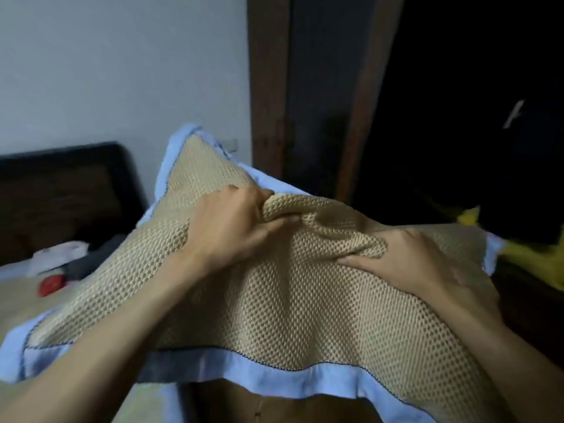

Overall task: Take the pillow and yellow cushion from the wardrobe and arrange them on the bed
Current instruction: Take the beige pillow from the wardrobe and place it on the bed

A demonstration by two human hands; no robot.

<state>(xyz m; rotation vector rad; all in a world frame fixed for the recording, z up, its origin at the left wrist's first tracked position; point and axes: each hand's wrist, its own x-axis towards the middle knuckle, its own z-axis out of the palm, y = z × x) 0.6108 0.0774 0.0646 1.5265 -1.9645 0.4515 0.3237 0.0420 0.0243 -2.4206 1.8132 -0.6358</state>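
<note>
A large pillow (274, 303) with a tan mesh face and a pale blue border fills the middle of the view, held up in front of me. My left hand (232, 227) bunches the mesh near the pillow's top middle. My right hand (409, 261) grips a fold of the mesh further right. A yellow cushion (537, 257) lies in the dark open wardrobe (457, 117) at the right, partly hidden behind the pillow's corner. The bed (27, 300) lies at the lower left, below the pillow.
The bed's dark headboard (61, 190) stands against the white wall at left. On the bed lie a white bag (58, 257), dark clothing (94, 257) and a red object (52, 285). A brown wardrobe door frame (268, 87) rises in the middle.
</note>
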